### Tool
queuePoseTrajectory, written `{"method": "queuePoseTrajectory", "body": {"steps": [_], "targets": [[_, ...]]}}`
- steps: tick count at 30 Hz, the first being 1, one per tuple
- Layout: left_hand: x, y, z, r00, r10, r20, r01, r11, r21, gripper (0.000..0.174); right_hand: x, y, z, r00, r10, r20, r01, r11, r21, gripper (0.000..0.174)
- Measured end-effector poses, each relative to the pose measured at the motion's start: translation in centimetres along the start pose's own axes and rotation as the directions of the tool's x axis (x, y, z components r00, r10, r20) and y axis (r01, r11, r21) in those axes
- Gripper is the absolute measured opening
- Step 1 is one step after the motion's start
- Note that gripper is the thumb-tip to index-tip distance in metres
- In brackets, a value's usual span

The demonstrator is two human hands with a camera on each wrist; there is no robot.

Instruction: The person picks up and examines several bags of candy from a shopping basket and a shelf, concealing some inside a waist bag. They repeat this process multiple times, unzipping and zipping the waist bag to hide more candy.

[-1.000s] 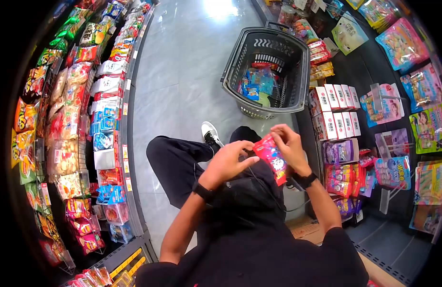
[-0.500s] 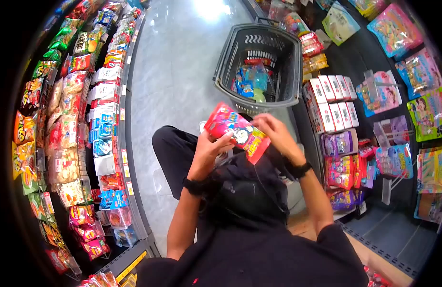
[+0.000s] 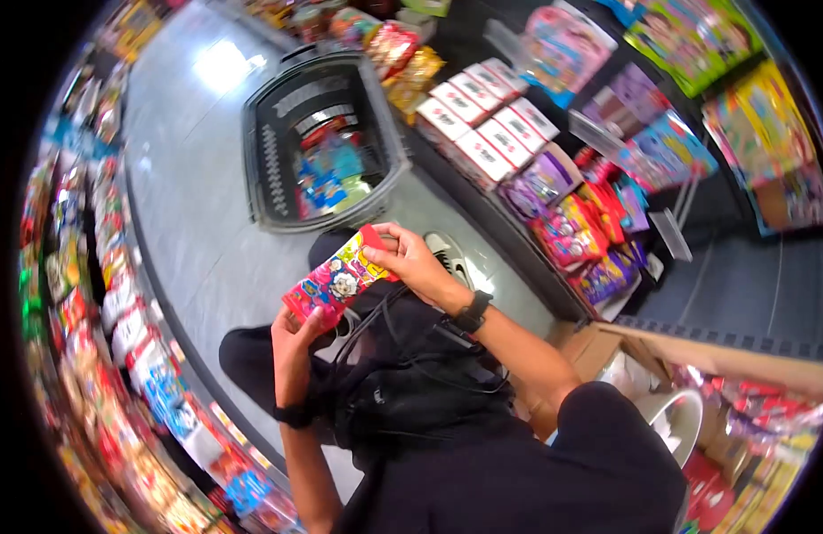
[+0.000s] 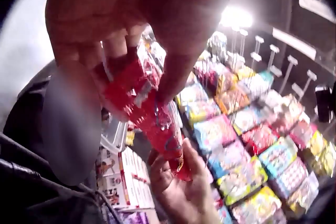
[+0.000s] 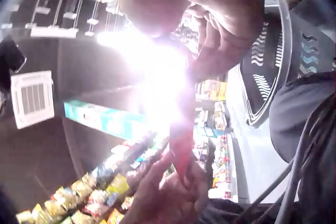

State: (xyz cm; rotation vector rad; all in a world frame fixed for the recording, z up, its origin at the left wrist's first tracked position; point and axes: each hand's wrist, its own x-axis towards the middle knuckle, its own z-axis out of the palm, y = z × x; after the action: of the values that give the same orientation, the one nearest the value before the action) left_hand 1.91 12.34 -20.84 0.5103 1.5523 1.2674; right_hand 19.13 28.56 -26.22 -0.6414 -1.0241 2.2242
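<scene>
**Item: red snack packet point(image 3: 336, 280), held in both hands on the near side of the shopping basket point(image 3: 267, 169).**

The left hand point(image 3: 291, 331) pinches the packet's lower end, the end farther from the basket, with its fingers curled round it. The right hand point(image 3: 409, 258) grips the upper end, nearer the basket, thumb and fingers closed on the edge. The packet is clear of the basket and tilted, printed face up. It is judged light, thin and pliable; the glossy film is likely slippery, and the contents may crush under a hard squeeze. Best hold: the flat sealed ends, not the filled middle. Blue packets point(image 3: 327, 173) lie inside the basket.
</scene>
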Motion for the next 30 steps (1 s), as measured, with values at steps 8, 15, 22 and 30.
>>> {"method": "queuePoseTrajectory", "body": {"steps": [8,15,22,30], "targets": [[9.0,1.6,12.8,0.896,-0.015,0.443,-0.330,0.643,0.690,0.053,-8.7,-5.0,-12.8,0.892,-0.302,-0.336,0.023,0.773,-0.634,0.030],[15.2,-5.7,32.3,0.619,-0.185,0.763,-0.549,0.593,0.589,0.070,-16.7,-10.6,-26.2,0.543,-0.710,-0.447,-0.399,0.250,-0.882,0.040],[19.7,-18.2,41.7,0.482,-0.094,0.871,-0.481,0.803,0.352,0.074,-14.5,-8.4,-37.5,0.611,-0.712,-0.345,-0.398,0.101,-0.912,0.031],[17.5,-20.7,40.8,0.647,-0.256,0.718,-0.505,0.562,0.655,0.081,-13.0,-4.4,-39.8,0.680,-0.675,-0.287,-0.355,0.041,-0.934,0.043]]}}
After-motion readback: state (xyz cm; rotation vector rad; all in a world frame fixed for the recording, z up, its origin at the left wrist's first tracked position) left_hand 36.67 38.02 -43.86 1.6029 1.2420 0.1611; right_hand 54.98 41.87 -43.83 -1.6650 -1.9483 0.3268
